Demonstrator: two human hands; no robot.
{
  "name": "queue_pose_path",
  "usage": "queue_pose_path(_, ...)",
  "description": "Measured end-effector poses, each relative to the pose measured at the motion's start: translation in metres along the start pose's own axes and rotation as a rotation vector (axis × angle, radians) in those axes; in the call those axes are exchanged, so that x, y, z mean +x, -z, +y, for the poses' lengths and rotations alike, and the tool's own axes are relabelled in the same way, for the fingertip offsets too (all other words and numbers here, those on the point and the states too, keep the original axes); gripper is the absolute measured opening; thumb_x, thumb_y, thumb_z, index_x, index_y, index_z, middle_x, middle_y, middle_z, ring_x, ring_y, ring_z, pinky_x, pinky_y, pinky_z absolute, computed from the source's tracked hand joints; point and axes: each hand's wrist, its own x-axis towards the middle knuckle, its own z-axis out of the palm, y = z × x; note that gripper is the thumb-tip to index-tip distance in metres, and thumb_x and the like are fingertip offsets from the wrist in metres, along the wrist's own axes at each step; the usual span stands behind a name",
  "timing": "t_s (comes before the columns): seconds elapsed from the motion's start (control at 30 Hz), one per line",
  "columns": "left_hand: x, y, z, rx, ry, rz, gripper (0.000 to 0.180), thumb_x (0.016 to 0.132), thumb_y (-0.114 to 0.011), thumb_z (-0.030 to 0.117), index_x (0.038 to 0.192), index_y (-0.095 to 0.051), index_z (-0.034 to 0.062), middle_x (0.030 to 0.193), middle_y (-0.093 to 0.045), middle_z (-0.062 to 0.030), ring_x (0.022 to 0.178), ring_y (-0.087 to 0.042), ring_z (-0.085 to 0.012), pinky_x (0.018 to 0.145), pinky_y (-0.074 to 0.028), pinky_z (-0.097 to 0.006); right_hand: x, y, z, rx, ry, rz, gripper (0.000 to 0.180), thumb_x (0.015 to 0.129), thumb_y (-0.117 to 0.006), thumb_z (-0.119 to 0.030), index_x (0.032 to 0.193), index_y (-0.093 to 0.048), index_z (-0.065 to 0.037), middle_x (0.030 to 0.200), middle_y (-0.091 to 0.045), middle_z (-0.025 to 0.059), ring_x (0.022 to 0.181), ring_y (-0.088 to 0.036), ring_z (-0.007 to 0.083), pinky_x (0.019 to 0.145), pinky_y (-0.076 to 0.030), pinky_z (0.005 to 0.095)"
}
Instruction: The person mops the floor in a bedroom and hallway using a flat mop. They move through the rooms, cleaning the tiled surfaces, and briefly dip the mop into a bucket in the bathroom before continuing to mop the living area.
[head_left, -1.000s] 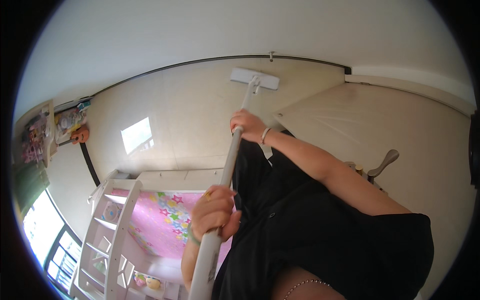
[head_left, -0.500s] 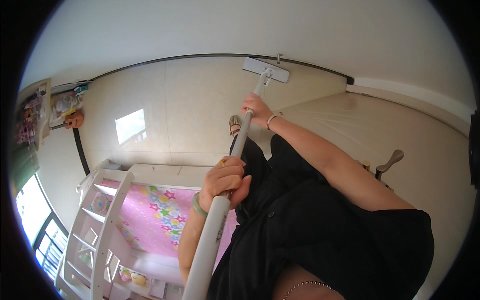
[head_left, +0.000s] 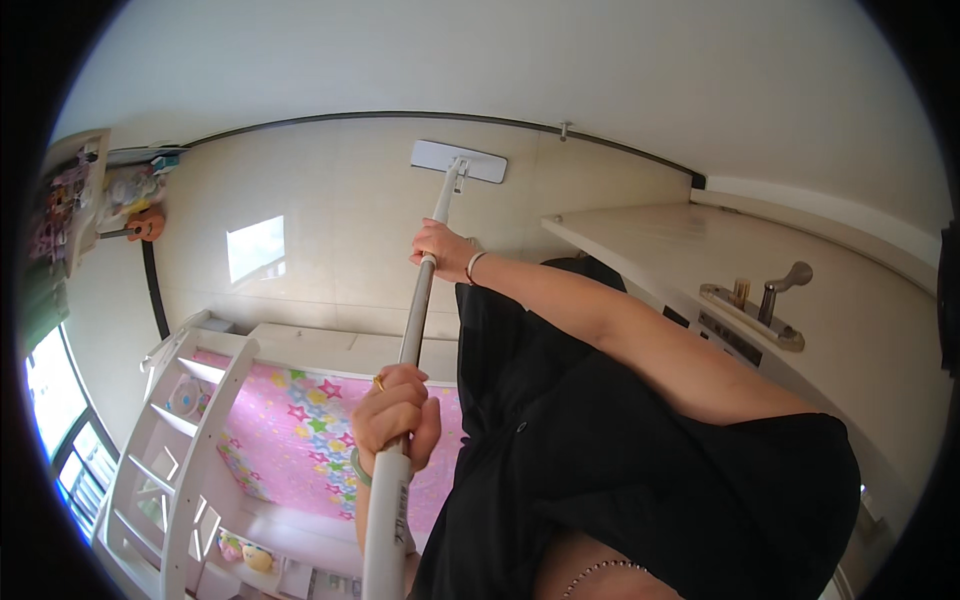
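Flat mop: head lay on the tiled floor near the dark wall edge, farther out than a moment before. Pole gripped firmly by left hand low, right hand higher. Pink starred bed alongside; door handle right.

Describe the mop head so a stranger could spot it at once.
Find the pale tiled floor below the dark baseboard. The mop head lies flat on it at the far end of the pole both hands grip. It is the only flat white rectangle there.
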Motion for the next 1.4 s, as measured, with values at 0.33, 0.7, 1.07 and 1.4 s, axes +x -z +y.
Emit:
queue_pose_path(0.33, 0.002, -0.029, -0.009, 0.021, -0.121, 0.067, 0.037, 0.072, -0.060, -0.014, 0.058, -0.033, 0.0072, 0.056, -0.044, -0.0056, 0.051, -0.048, -0.0226, 0.065, -0.050, -0.033, -0.015, 0.054, -0.028, -0.305, -0.166, -0.197, 0.015, 0.082, -0.067, -0.024, 0.095, -0.065, -0.016, 0.107, -0.062, 0.0005, 0.115, -0.055, 0.0258, 0.086, -0.051, 0.0450)
queue_pose_path(0.7, -0.002, -0.096, 0.009, 0.024, -0.098, 0.296, 0.036, 0.072, -0.058, -0.012, 0.060, -0.032, 0.0082, 0.054, -0.044, -0.0051, 0.048, -0.045, -0.0215, 0.064, -0.050, -0.036, -0.028, 0.072, -0.003, -0.401, 0.067, -0.419, 0.013, 0.082, -0.067, -0.020, 0.090, -0.065, -0.011, 0.098, -0.063, 0.0083, 0.101, -0.061, 0.0284, 0.083, -0.053, 0.0410)
queue_pose_path(1.07, -0.018, -0.166, 0.014, 0.130, 0.002, 0.650, 0.034, 0.072, -0.062, -0.008, 0.060, -0.035, 0.0082, 0.059, -0.049, -0.0038, 0.057, -0.050, -0.0214, 0.073, -0.051, -0.039, -0.038, 0.108, 0.004, -0.607, 0.197, -0.754, 0.017, 0.081, -0.069, -0.019, 0.095, -0.064, -0.011, 0.101, -0.061, 0.0096, 0.102, -0.062, 0.0285, 0.084, -0.054, 0.0404)
queue_pose_path(1.4, -0.017, -0.165, 0.023, 0.017, 0.096, 0.869, 0.033, 0.072, -0.062, -0.008, 0.060, -0.036, 0.0073, 0.059, -0.048, -0.0031, 0.057, -0.048, -0.0180, 0.076, -0.048, -0.041, -0.016, 0.110, -0.004, -0.615, 0.308, -0.860, 0.016, 0.080, -0.067, -0.015, 0.095, -0.065, -0.010, 0.096, -0.062, 0.0106, 0.097, -0.064, 0.0296, 0.081, -0.054, 0.0407)
